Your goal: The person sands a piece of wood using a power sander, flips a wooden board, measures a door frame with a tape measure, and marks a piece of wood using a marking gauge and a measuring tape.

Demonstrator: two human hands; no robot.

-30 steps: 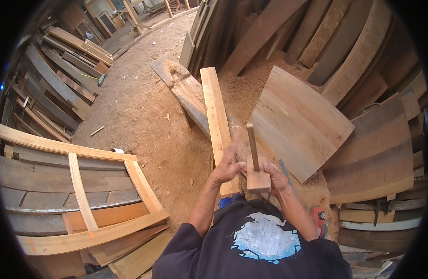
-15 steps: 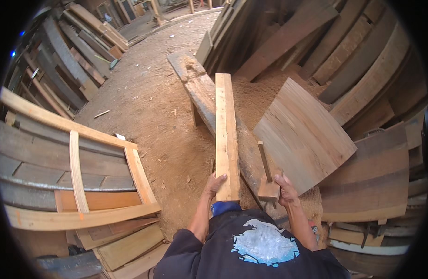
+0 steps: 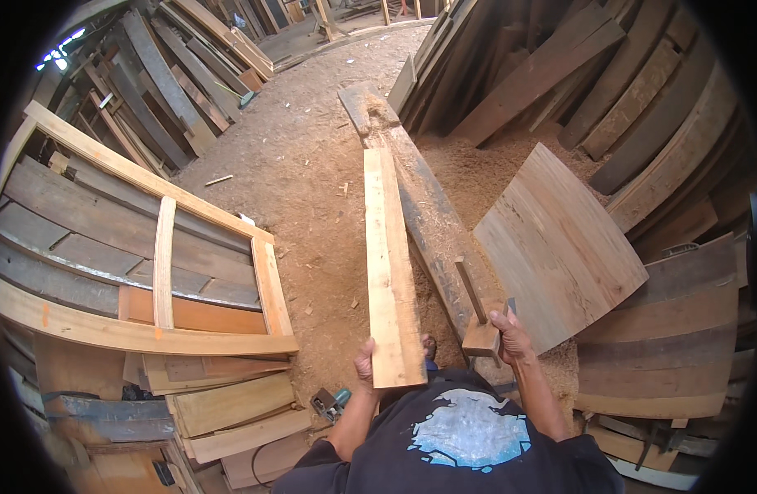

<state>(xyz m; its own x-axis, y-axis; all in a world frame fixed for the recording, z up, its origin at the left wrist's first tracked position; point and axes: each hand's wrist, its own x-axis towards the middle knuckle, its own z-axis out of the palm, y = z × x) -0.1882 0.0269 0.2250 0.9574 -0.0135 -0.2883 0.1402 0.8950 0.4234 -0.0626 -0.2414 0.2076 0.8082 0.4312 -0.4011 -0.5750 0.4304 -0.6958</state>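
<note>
- Two bare hands are at work, each closed on its own piece of wood.
- Left hand (image 3: pixel 364 360) grips the near end of a long pale plank (image 3: pixel 388 263), fingers wrapped round its left edge; the plank runs straight away from the hand, over the sawdust-strewn ground.
- Right hand (image 3: pixel 510 336) is clamped on a small wooden block with a stick handle (image 3: pixel 477 317); the handle slants up and away from the hand, toward the plank.
- Between the two hands, and running away past them, lies a dark weathered beam (image 3: pixel 428 214), close beside the plank's right edge.
- Just beyond the right hand, on its outer side, a broad panel of joined boards (image 3: pixel 559 239) lies on a heap of sawdust.
- Well to the outer side of the left hand stands a large wooden frame (image 3: pixel 160 263) over grey planks.
- Below the left hand, near the forearm, a small power tool (image 3: pixel 329 403) sits on the ground.
</note>
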